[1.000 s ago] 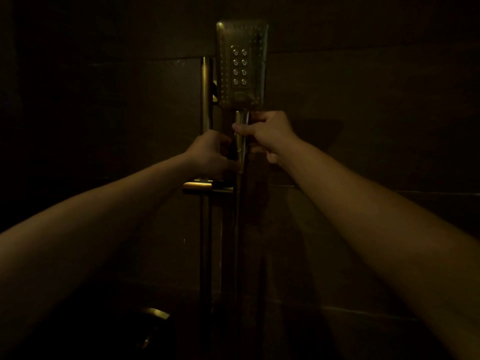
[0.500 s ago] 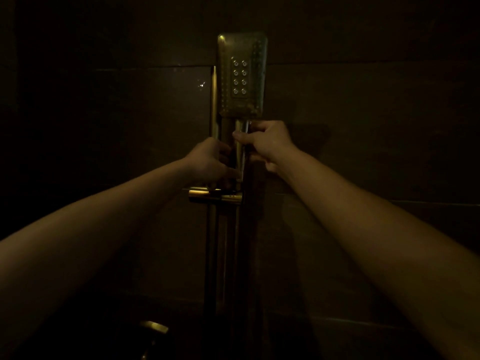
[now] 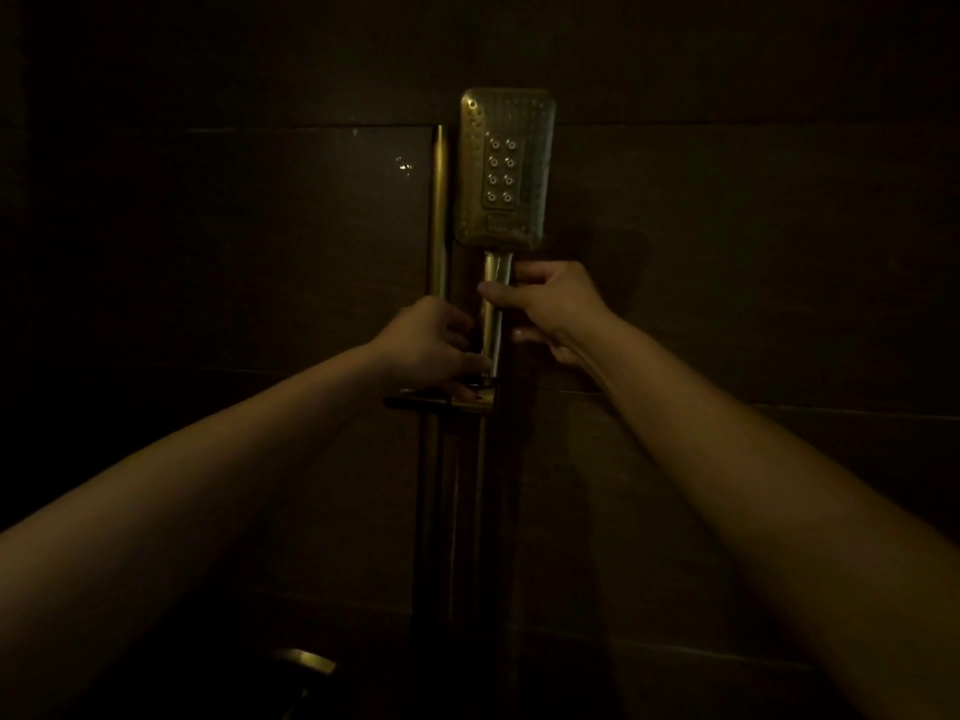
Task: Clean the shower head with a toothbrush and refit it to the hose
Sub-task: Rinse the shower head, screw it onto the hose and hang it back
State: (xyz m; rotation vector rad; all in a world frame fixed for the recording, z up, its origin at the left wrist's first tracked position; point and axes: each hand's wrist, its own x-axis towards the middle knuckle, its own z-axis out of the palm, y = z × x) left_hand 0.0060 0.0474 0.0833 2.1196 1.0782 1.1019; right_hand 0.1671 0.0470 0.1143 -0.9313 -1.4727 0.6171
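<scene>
The light is very dim. A rectangular metal shower head (image 3: 506,166) with rows of nozzles stands upright against the dark tiled wall. My right hand (image 3: 553,306) grips its handle (image 3: 494,304) just below the head. My left hand (image 3: 434,343) is curled at the lower end of the handle, by the holder bracket (image 3: 441,400) on the vertical rail (image 3: 440,210). The hose (image 3: 480,511) hangs down below the bracket, faintly visible. No toothbrush is in view.
Dark wall tiles (image 3: 727,252) fill the background. A rounded metal fitting (image 3: 306,662), perhaps a tap handle, shows at the bottom left of the rail. Everything else is too dark to make out.
The view has tilted up, so the shower head and hands sit lower in the frame. Both hands keep their grip at the handle; the left hand has shifted slightly lower toward the bracket.
</scene>
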